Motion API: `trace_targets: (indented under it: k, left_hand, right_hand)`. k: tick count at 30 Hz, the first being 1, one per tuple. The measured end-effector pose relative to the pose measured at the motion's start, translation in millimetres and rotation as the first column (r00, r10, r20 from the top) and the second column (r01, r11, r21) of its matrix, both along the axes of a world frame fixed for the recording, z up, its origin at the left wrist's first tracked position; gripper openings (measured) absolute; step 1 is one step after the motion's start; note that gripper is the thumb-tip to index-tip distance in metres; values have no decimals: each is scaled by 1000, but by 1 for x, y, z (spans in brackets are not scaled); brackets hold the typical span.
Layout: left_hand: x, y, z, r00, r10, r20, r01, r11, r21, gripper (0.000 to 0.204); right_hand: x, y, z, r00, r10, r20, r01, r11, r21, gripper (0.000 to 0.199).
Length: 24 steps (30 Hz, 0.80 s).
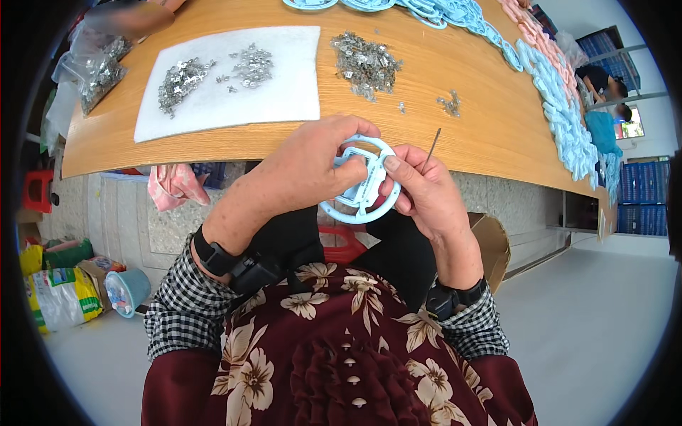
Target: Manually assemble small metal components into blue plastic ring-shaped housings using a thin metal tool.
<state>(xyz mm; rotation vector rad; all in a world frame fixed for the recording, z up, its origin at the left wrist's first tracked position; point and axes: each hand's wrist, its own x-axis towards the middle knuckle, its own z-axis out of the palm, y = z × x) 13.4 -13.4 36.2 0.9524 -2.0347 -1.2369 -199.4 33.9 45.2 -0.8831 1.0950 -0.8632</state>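
Over my lap, just off the table's near edge, I hold a light-blue plastic ring-shaped part (369, 215) with a rectangular frame inside it. My left hand (312, 160) grips its left and upper rim, the thumb pressed onto the inner frame. On the right side my right hand (426, 188) pinches the rim between thumb and fingers. A thin dark metal tool (434, 145), like a pick or slim screwdriver, sticks up from between the fingers of my right hand. Its lower end is hidden by the hand.
Small metal clips lie in heaps on a white foam sheet (284, 106), with another pile (366, 64) on the wooden table (455, 142). Bagged clips (103, 71) stand at far left. Blue parts (568, 135) and pink parts (543, 39) line the right side. Other people are beyond.
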Motion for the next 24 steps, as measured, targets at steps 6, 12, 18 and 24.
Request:
trace_targets:
  k: [6, 12, 18, 24]
  left_hand:
    - [-6, 5, -15, 833, 285, -475, 178, 674, 717, 37]
    - [-4, 15, -18, 572, 508, -644, 543, 353, 762, 42]
    - [-8, 21, -23, 532, 459, -711, 678, 272, 683, 39]
    - [-3, 21, -40, 594, 375, -712, 720, 148, 678, 40]
  right_hand:
    - [0, 4, 7, 995, -72, 74, 80, 991, -107, 23]
    - [21, 0, 9, 966, -111, -235, 15, 927, -374, 37]
    - [18, -9, 4, 983, -12, -183, -46, 950, -309, 24]
    - [3, -9, 2, 964, 155, -216, -189, 971, -144, 17]
